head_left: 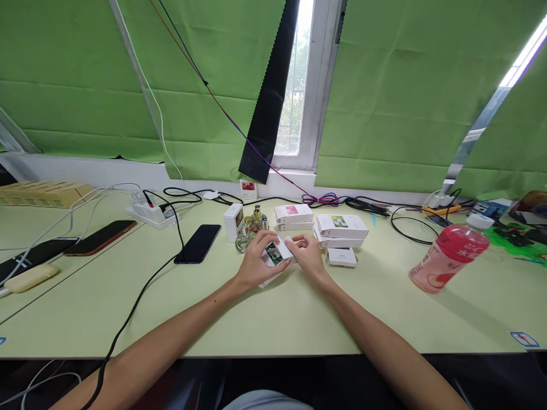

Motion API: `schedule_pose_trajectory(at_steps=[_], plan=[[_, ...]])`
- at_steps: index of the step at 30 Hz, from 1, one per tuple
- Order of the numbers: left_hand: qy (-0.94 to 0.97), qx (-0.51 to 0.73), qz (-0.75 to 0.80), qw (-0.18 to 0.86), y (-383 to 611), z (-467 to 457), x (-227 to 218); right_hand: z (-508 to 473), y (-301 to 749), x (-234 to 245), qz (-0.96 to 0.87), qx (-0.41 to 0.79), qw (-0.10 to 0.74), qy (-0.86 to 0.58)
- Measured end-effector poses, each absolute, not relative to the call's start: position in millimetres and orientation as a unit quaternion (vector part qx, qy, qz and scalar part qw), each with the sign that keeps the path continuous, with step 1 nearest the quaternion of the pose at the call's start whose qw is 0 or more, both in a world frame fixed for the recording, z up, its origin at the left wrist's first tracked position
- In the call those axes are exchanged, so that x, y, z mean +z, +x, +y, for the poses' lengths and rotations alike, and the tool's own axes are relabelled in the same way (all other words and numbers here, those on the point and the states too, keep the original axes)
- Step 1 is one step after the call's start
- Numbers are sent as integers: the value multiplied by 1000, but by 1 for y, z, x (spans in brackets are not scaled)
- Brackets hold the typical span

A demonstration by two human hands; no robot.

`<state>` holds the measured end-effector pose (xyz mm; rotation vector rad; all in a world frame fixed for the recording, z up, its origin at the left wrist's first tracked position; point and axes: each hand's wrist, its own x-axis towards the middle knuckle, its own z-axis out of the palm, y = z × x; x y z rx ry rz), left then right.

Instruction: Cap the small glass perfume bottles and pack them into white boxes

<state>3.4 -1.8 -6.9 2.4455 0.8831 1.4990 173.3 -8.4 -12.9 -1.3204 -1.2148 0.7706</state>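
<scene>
At the desk's [273, 319] middle, you're gripping the small white box [276, 254] with your left hand [256, 263], right hand [308, 255] pinching its end flap; likely opening it, so keep it steady.

Matt, seemingly cardboard box [276, 254]; glossy phone [198, 244]

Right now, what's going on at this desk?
A person sits at a pale green table and holds a small white box with a flower picture in both hands. The left hand grips it from the side, and the right hand works at its end with the fingertips. Just behind stand small glass bottles and stacks of similar white boxes. A pink drink bottle stands off to the right.
</scene>
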Motion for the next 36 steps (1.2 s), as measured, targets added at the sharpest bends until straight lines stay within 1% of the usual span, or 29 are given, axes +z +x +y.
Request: schedule_pose_trajectory(at_steps=[11, 18, 29, 36], plan=[[817, 496, 287, 69, 4, -2, -7, -6, 173, -15, -484, 430, 545, -534], [815, 501, 284, 67, 4, -3, -7, -9, 169, -13, -482, 456, 539, -519], [782, 550, 290, 32, 9, -4, -11, -19, 166, -4, -549, 430, 527, -486], [758, 575, 297, 74, 12, -1, -23, -23, 167, -3, -594, 343, 561, -463]])
